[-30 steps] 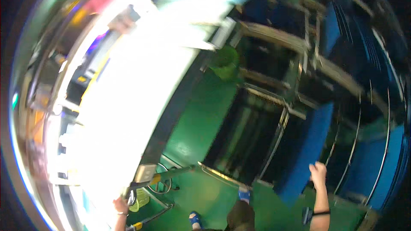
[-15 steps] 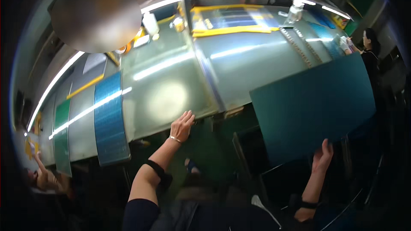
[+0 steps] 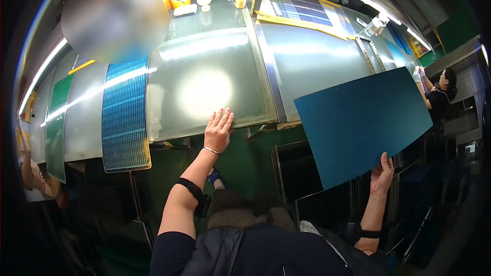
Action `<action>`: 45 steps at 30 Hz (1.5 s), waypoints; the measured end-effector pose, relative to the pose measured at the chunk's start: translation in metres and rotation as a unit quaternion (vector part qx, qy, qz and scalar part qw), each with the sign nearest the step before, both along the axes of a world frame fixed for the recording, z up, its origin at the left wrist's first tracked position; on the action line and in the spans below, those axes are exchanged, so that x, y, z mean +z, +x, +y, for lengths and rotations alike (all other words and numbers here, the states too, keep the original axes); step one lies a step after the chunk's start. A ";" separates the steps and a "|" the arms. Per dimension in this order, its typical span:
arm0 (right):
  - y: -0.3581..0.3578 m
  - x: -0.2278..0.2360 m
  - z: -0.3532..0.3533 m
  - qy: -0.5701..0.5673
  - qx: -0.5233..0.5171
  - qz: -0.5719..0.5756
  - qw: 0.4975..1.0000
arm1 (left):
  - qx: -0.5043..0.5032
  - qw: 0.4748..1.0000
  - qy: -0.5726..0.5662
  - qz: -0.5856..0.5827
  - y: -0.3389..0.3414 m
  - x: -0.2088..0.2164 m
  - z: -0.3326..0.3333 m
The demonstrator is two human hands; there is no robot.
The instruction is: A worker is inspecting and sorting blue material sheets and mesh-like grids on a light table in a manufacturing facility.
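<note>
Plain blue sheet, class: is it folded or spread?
Spread: the plain blue sheet shows one face with no crease, the right hand holding its lower edge.

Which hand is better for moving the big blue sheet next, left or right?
Probably the right hand: it holds the blue sheet by its lower edge. The left hand is away from the sheet, at the table's edge.

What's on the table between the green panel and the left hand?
Head view: a blue gridded panel, with tabletop either side, lies between the green panel and left hand.
</note>
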State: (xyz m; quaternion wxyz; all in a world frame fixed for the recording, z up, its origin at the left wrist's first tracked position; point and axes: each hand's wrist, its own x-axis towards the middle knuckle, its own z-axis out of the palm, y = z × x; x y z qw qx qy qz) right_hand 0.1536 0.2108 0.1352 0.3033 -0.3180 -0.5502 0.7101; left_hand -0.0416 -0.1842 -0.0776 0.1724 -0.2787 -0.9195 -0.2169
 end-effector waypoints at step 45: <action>-0.218 -0.168 -0.293 -0.356 0.326 -0.238 0.843 | 0.172 0.954 -0.131 -0.209 0.095 0.068 -0.271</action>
